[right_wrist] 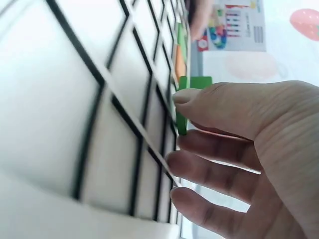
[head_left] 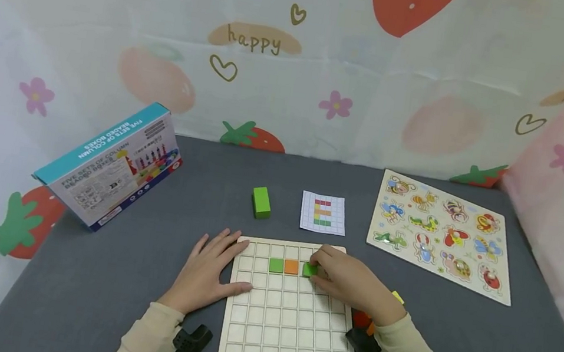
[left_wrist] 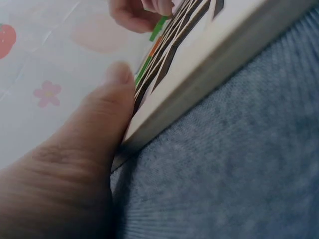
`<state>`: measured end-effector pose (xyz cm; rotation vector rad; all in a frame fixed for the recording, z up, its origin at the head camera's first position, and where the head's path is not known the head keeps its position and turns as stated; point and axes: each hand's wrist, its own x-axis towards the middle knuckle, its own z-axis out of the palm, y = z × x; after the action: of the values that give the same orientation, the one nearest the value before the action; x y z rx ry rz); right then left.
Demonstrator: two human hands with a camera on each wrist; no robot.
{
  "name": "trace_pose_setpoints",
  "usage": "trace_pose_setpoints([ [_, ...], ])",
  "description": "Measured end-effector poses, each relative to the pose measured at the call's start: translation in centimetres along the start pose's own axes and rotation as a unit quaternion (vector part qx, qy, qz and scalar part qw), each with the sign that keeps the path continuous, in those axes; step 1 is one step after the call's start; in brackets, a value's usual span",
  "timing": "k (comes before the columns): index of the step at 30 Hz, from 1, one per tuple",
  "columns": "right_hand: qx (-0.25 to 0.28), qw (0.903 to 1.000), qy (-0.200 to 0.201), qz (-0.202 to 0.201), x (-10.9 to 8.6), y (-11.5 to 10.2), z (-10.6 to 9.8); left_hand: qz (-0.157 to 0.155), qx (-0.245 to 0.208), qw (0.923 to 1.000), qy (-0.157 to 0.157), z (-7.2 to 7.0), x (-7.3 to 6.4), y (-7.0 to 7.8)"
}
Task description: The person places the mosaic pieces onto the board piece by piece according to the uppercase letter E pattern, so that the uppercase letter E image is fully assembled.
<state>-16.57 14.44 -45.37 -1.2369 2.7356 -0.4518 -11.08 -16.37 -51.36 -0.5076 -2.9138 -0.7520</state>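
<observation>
A pale wooden board (head_left: 268, 336) divided into square cells lies on the grey tabletop. In its second row from the far side, a green tile (head_left: 276, 265) and an orange tile (head_left: 291, 266) sit side by side. My right hand (head_left: 346, 276) pinches another green tile (right_wrist: 182, 112) between thumb and fingers, tilted on edge at the same row, right of the orange one. With fingers spread, my left hand (head_left: 207, 276) rests at the board's left edge; its thumb (left_wrist: 107, 109) lies over the rim.
Beyond the board are a green block (head_left: 261, 202) and a small card (head_left: 323, 213) with a coloured grid pattern. A printed box (head_left: 112, 165) stands at the left, an insect picture board (head_left: 442, 236) lies at the right. Red (head_left: 362, 320) and other coloured pieces lie partly hidden under the right forearm.
</observation>
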Motion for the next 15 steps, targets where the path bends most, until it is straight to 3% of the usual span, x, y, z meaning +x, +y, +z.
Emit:
trace_pose_setpoints([
  [5,-0.005,0.9999,0.006,-0.010,0.35,-0.21,0.42,0.022,-0.011,0.9997,-0.007,0.07,-0.09,-0.27],
  [15,0.001,0.9993,0.028,-0.026,0.59,0.05,0.59,0.033,0.005,0.9991,-0.026,0.10,0.03,-0.39],
])
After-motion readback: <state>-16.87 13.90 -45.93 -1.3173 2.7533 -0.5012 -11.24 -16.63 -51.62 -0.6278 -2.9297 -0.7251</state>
